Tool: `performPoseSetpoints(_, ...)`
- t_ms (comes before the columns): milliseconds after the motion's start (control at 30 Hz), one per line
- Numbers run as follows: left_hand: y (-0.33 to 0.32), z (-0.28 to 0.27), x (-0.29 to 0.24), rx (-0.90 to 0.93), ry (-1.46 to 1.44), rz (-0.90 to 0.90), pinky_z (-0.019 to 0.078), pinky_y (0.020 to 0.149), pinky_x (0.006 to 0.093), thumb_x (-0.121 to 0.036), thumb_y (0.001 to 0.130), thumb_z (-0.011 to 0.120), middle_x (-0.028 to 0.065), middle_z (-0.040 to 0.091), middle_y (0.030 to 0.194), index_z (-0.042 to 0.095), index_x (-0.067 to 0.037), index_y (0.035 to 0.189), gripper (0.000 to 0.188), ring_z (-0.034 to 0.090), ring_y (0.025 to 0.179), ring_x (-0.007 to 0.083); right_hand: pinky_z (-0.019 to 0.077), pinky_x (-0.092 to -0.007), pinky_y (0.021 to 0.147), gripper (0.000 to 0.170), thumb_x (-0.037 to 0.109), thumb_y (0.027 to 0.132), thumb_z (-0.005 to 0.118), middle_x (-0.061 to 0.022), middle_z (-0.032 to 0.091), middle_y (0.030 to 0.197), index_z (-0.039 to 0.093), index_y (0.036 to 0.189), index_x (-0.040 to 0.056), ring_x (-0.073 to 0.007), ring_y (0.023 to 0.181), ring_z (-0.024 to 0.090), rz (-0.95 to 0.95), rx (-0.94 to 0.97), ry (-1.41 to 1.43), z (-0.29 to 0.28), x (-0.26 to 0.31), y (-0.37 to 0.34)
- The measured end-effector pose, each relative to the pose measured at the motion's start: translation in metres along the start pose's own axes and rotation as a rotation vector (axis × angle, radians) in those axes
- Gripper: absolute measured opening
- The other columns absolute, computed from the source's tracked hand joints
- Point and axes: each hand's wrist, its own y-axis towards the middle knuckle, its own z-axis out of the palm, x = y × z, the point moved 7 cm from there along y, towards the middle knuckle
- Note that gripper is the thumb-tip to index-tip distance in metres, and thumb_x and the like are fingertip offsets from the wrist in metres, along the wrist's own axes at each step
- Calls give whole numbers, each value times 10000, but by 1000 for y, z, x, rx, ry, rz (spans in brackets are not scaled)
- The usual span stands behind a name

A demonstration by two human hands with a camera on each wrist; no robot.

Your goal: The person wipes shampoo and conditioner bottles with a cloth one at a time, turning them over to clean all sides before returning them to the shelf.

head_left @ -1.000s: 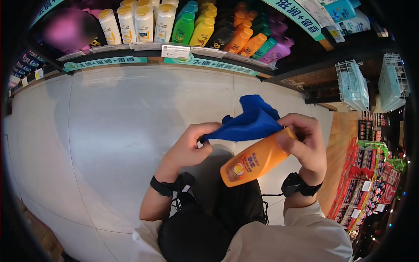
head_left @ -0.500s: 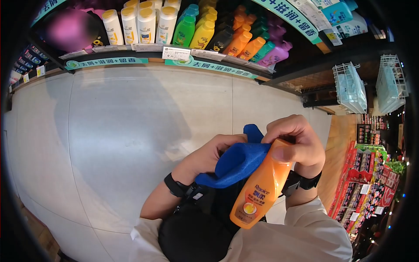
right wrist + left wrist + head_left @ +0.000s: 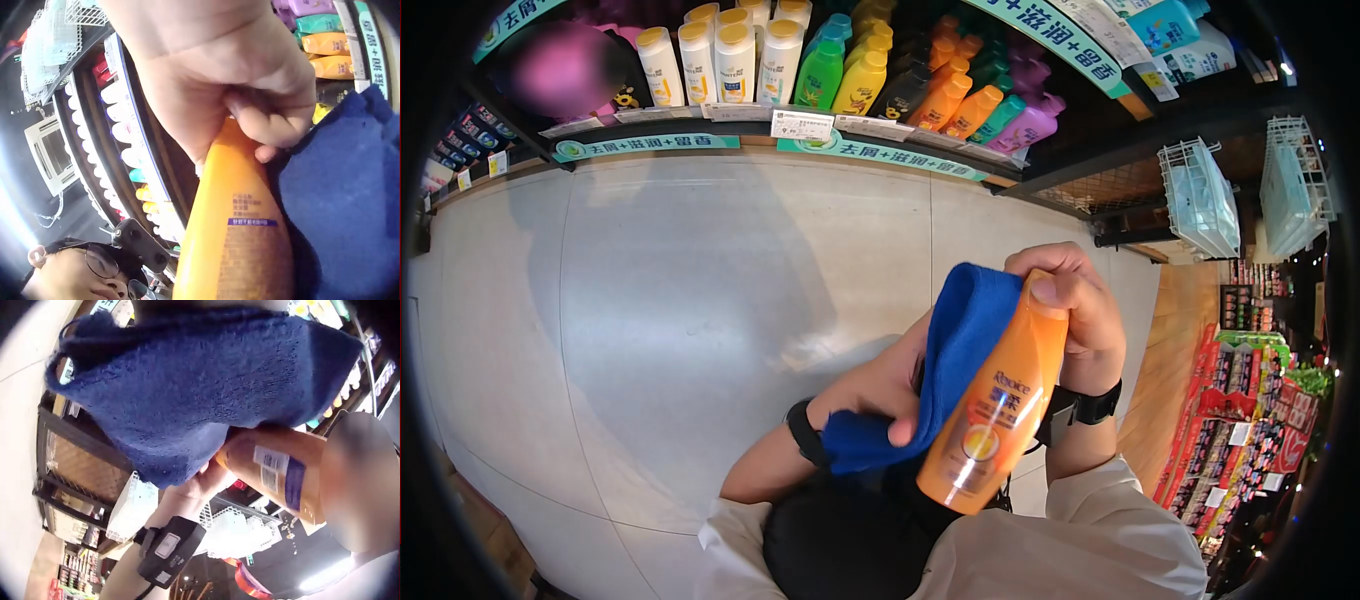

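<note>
While the right hand (image 3: 1082, 312) is pinching the orange bottle (image 3: 1000, 410) by its narrow end, the head view is showing the blue cloth (image 3: 968, 340) lying along its side — touching, by the look. The bottle is tilting, wide end nearer the body. The left hand (image 3: 888, 385) is supporting the cloth, thumb showing over a fold; its fingers are hiding, so cannot tell if it's pinching or spread. Wiping is likely the step: doing it well is probably meaning pressing the cloth flat, not bunched, against the curve.

Left wrist view: cloth is filling the upper middle, bottle poking out below, barcode sticker (image 3: 270, 467) showing uncovered — that face is likely needing its own pass, going gently over the sticker edges.

Right wrist view: right fingers are curling round the narrow end, holding what looks firm; wiping there is probably needing a regrip lower down.
</note>
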Motion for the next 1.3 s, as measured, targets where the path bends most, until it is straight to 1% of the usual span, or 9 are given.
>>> performPoseSetpoints(133,-14,-51,51,-38,-495,-179,288,1051,300,-366,838,667,75,425,1338,308,-25,1391,742,379,1237,136,373,-169,423,277,180,778,532,-66,622,705,622,893,-56,-72,507,533,-29,-106,-31,-13,-2,2)
performPoseSetpoints(267,-13,-65,44,-310,63,-44,475,922,331,-321,930,521,158,525,1259,387,7,1332,536,561,1096,236,284,-165,339,268,195,797,515,-44,595,665,609,905,-31,-46,427,473,-91,-280,92,-26,-4,0)
performPoseSetpoints(633,-27,-26,-16,-116,1256,367,458,897,305,-161,927,546,88,539,1230,429,2,1308,431,557,1044,146,287,-166,372,232,208,809,566,8,552,627,619,879,-7,-26,448,452,-152,-323,-77,-29,3,-16)
performPoseSetpoints(800,-5,-5,-17,-357,369,75,429,946,276,-66,928,500,109,476,1311,446,2,1300,383,520,1147,200,320,-154,453,160,121,812,579,28,540,626,611,901,-8,-8,517,465,-168,-297,-274,-15,27,-27)
performPoseSetpoints(833,-7,-21,-13,-356,371,76,429,946,276,-66,928,500,109,476,1311,446,2,1300,383,520,1147,200,328,-151,481,134,89,810,587,31,542,630,604,901,-7,-3,538,467,-196,-267,-373,-11,32,-28)
performPoseSetpoints(900,-7,-26,-13,-31,1271,284,441,922,268,-74,929,499,97,510,1261,452,-10,1293,373,537,1113,187,347,-154,512,116,69,804,602,29,550,646,595,893,-5,-5,566,480,-210,-206,-444,-8,37,-26)
performPoseSetpoints(967,-12,-38,17,-126,679,-247,487,821,281,-104,855,602,74,611,1066,537,-25,1134,297,615,929,156,367,-157,544,106,49,797,616,27,558,662,586,884,-2,-7,595,493,-223,-152,-515,-1,37,-23)
performPoseSetpoints(1033,-6,1,8,-33,534,21,498,803,293,-113,832,627,83,613,1025,516,-12,1156,357,616,910,157,404,-175,589,114,67,788,649,21,574,704,575,857,15,-19,652,519,-276,-37,-444,18,32,-14)
performPoseSetpoints(1300,-9,-26,34,-8,221,-164,497,854,328,-275,896,585,109,598,1096,456,5,1243,464,615,966,207,405,-178,611,92,88,857,603,28,569,734,590,888,2,-26,674,511,-299,73,-424,35,36,-9)
